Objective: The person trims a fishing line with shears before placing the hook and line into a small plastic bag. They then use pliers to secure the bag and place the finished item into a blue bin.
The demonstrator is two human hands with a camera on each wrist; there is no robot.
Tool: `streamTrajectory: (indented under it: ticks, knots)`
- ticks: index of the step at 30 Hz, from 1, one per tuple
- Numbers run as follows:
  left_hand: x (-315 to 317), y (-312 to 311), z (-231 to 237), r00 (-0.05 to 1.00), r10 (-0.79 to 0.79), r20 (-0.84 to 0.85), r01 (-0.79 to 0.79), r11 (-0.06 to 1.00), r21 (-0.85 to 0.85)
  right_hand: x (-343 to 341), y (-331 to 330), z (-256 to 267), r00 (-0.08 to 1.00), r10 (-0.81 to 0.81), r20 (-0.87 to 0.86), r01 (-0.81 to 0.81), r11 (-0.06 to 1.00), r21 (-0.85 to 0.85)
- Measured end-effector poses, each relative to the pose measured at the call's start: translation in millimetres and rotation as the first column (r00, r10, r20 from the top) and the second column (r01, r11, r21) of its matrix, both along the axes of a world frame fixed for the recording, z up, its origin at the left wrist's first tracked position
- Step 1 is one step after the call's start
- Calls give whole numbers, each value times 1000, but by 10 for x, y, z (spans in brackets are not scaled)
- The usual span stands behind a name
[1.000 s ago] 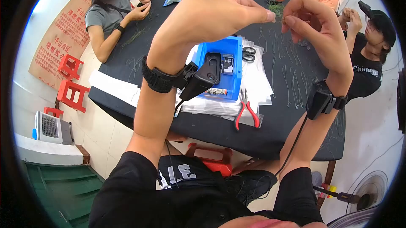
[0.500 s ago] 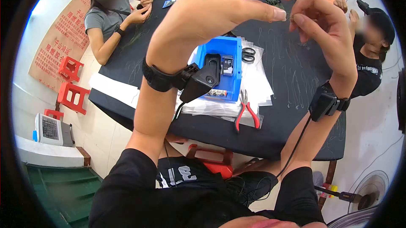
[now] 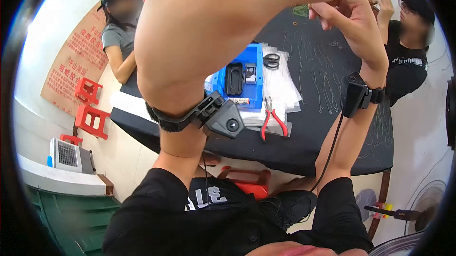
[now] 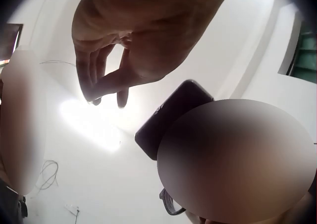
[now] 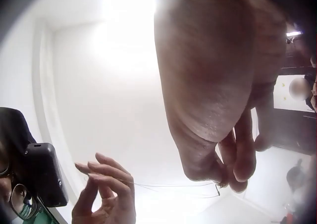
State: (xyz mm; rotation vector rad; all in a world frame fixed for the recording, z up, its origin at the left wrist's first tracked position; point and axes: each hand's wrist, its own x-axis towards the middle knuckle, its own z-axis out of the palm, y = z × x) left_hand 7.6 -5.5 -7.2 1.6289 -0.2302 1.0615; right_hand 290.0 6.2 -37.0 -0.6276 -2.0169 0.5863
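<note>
My left hand (image 3: 237, 18) is raised close to the head camera, its blurred fingertips overlapping my right hand (image 3: 356, 28) in that view. The right wrist view shows the two hands apart, with a thin fishing line (image 5: 171, 186) stretched between them. There the thumb and a finger of the left hand (image 5: 106, 194) pinch one end of the line. At the right hand's (image 5: 213, 85) curled fingertips, a small dark fish hook (image 5: 218, 190) pokes out, pinched at the line's other end. From the left wrist, the left hand (image 4: 138, 35) shows its thumb and fingers drawn together.
Below the hands, a black-covered table (image 3: 304, 137) carries a blue bin (image 3: 259, 78), black scissors (image 3: 271, 61), red-handled pliers (image 3: 273, 123) and clear plastic bags (image 3: 285, 85). Several thin lines (image 3: 327, 90) lie spread on the right. Two people (image 3: 403, 61) sit at the table's sides.
My left hand has come up nearer the head camera and across to the right, its fingertips now overlapping the right hand. The right hand keeps its pinch. The head view has shifted slightly.
</note>
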Motion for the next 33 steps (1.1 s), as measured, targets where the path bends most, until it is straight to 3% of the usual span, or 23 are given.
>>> streamTrajectory:
  ticks: [5, 14, 16, 20, 22, 23, 25, 26, 28, 29, 30, 31, 32, 33]
  knots:
    - [-10, 12, 7, 993, 75, 94, -92, 976, 197, 47, -102, 107, 1000, 20, 25, -22, 994, 104]
    - [-29, -95, 12, 921, 213, 327, -336, 859, 386, -84, 20, 15, 999, 5, 39, -6, 1000, 15]
    - [-2, -375, 61, 843, 451, 292, -482, 876, 38, -136, 44, -20, 1000, -1, 32, 1, 1000, 28]
    - [-60, -168, 17, 847, 427, 317, -452, 892, 5, -203, 76, -29, 997, -30, 66, 30, 1000, -3]
    - [-116, -39, 17, 901, 232, 366, -207, 973, -107, -236, 100, -44, 995, -46, 84, 46, 999, 3]
    - [-133, -22, -10, 901, 232, 366, -207, 973, -106, -251, 114, -49, 990, -81, 112, 78, 996, 34]
    - [-110, -87, 8, 884, 132, 449, -8, 963, -268, -282, 138, -75, 984, -115, 137, 107, 992, 63]
    - [-125, -70, 2, 884, 134, 449, -10, 963, -268, -298, 153, -95, 983, -125, 132, 116, 990, 77]
    - [-156, -12, 5, 891, 295, 344, -194, 934, -299, -315, 157, -94, 983, -134, 127, 123, 988, 94]
    - [-168, -8, 7, 890, 296, 346, -194, 934, -300, -319, 147, -85, 981, -139, 137, 127, 988, 91]
    - [-168, -22, 36, 831, 519, 199, -491, 853, -176, -323, 142, -72, 979, -142, 147, 130, 987, 90]
    - [-174, -32, 57, 686, 723, 85, -725, 688, -8, -335, 130, -62, 979, -139, 150, 126, 988, 89]
    - [-171, -26, 61, 622, 782, 40, -781, 615, 107, -352, 105, -61, 985, -117, 130, 104, 989, 102]
    - [-118, -79, 82, 617, 786, 39, -785, 611, 103, -374, 85, -55, 989, -94, 112, 81, 990, 117]
